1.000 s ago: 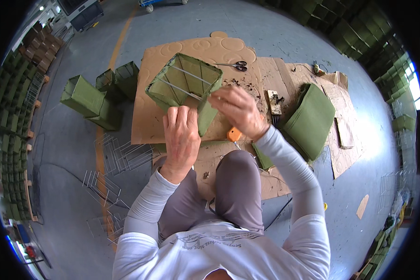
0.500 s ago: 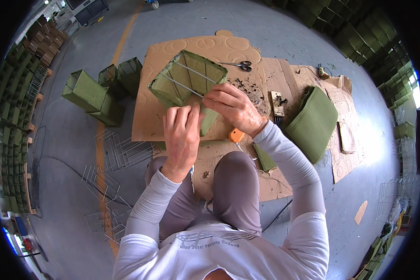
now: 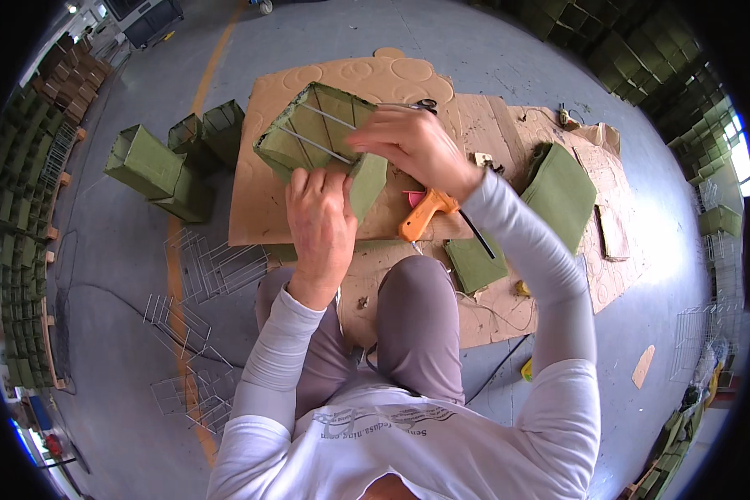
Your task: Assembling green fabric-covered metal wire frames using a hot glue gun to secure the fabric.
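A green fabric box (image 3: pixel 367 196) with an open top and metal wire rods across its mouth tilts on the cardboard in front of me. My left hand (image 3: pixel 321 229) is closed on the near edge of its rim, fingertips curled over the fabric. Over the right corner of the rim is my right hand (image 3: pixel 417 146), blurred, its fingers pointing left; whether they grip the fabric I cannot tell. Just below that hand lies an orange glue gun (image 3: pixel 425 214) with a dark stick out of its back. Scissors (image 3: pixel 426 105) are partly hidden behind the right hand.
Folded green fabric (image 3: pixel 562 196) lies on cardboard at the right, a smaller green piece (image 3: pixel 475 265) nearer me. Several finished-looking green boxes (image 3: pixel 146 162) stand on the floor at left, with wire frames (image 3: pixel 217 265) nearby. Stacks of green boxes (image 3: pixel 25 250) line the left side.
My right hand has moved up and turned flatter over the rim's right corner. The glue gun now shows more fully. The view has shifted slightly; my left hand stays on the rim.
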